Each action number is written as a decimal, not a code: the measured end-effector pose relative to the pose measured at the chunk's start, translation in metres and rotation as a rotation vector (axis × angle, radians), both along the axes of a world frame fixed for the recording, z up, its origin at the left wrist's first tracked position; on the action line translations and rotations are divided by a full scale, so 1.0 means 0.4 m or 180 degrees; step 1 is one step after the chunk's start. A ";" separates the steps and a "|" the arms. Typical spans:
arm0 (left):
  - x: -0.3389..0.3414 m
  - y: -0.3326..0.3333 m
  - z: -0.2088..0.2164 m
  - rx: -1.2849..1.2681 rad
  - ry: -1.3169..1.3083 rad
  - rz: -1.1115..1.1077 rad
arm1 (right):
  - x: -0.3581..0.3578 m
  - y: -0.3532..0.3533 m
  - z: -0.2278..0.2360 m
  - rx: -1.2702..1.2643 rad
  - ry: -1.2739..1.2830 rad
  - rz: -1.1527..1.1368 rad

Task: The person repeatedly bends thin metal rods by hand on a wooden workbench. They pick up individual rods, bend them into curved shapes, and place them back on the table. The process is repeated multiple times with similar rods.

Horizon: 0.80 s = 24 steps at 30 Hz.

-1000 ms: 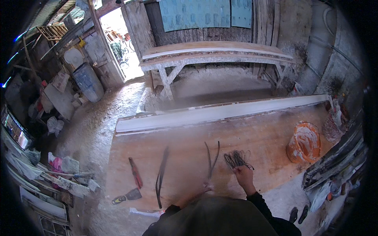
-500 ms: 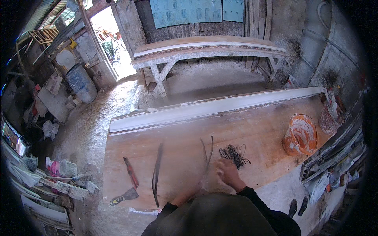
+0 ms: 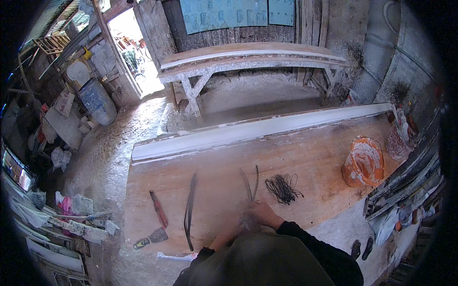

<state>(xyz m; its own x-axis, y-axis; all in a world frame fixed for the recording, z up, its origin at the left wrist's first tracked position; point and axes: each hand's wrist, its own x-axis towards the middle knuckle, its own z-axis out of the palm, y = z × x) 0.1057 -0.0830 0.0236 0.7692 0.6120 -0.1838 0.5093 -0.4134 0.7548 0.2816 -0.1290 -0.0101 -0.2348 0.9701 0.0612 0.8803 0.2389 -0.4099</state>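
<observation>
My right hand (image 3: 265, 215) is closed, its fingers curled at the lower end of a thin black strap (image 3: 255, 185). Two narrow lengths of that strap spread upward from the fingers over the wooden tabletop (image 3: 219, 178). Close beside it, my left hand (image 3: 233, 229) is low and blurred by a smear in the picture, so its fingers cannot be made out. A loose bundle of black cord (image 3: 284, 188) lies just right of my right hand. Left of my hands lies another long black strap (image 3: 190, 209).
Farther left lie a red-handled tool (image 3: 159, 209) and a putty knife (image 3: 151, 237). A long white strip (image 3: 257, 129) runs along the table's far edge. At the right stands an orange bucket (image 3: 363, 162) smeared with white. A bench (image 3: 253, 61) stands by the back wall.
My right hand has moved left and down, away from the cord bundle and toward my left hand. The left length of the strap beside it has shifted slightly left.
</observation>
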 end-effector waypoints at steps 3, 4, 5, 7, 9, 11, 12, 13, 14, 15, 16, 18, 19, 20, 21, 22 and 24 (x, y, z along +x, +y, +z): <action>-0.015 -0.003 -0.007 0.0306 0.0051 0.0113 | -0.007 0.009 -0.003 0.0132 0.0181 0.0135; -0.018 -0.002 -0.019 0.0380 -0.0025 0.0173 | -0.012 0.003 0.044 0.0267 0.0113 0.0154; -0.023 0.003 -0.037 0.0294 -0.0086 0.0227 | -0.017 0.001 0.086 0.0401 0.0046 0.0179; -0.042 0.015 -0.067 0.0119 -0.0212 0.0324 | -0.023 0.003 0.141 0.0329 0.0045 0.0165; -0.043 0.044 0.024 -0.0114 -0.0544 0.0218 | 0.003 -0.008 0.180 -0.0065 0.0446 0.0019; -0.077 0.069 0.120 -0.0099 -0.0721 0.0302 | 0.017 -0.005 0.233 -0.0745 0.1271 0.0109; -0.098 0.083 0.152 0.0028 -0.0743 0.0363 | 0.025 -0.009 0.263 -0.0800 0.1377 0.0050; -0.120 0.094 0.167 0.0150 -0.0768 0.0435 | 0.036 -0.015 0.295 -0.0865 0.1478 -0.0001; -0.141 0.100 0.168 0.0130 -0.0911 0.0552 | 0.047 -0.022 0.317 -0.0929 0.1580 -0.0056; -0.160 0.104 0.166 0.0110 -0.1057 0.0665 | 0.058 -0.028 0.332 -0.0965 0.1835 -0.0065; -0.176 0.108 0.165 0.0091 -0.1203 0.0774 | 0.071 -0.035 0.343 -0.1001 0.2091 -0.0076; -0.202 0.120 0.165 0.0344 -0.0939 0.0660 | 0.099 -0.049 0.351 -0.1064 0.2428 -0.0028; -0.207 0.121 0.166 0.0470 -0.0804 0.0602 | 0.114 -0.055 0.352 -0.1093 0.2509 0.0033; -0.208 0.118 0.167 0.0351 -0.0810 0.0639 | 0.129 -0.062 0.354 -0.1120 0.2591 0.0093; -0.210 0.113 0.167 0.0225 -0.0811 0.0682 | 0.145 -0.071 0.362 -0.1396 0.2796 -0.0077; -0.211 0.108 0.170 0.0099 -0.0813 0.0723 | 0.163 -0.080 0.376 -0.1672 0.2997 -0.0249; -0.198 0.100 0.190 0.0074 -0.0922 0.0638 | 0.182 -0.094 0.386 -0.1802 0.3506 -0.0435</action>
<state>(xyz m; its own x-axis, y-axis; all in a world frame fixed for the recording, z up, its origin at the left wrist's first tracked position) 0.0263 -0.0429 0.0997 0.6516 0.7575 0.0403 0.3480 -0.3457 0.8714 0.3543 -0.1666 0.1442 -0.2190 0.9368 -0.2730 0.0067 -0.2783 -0.9605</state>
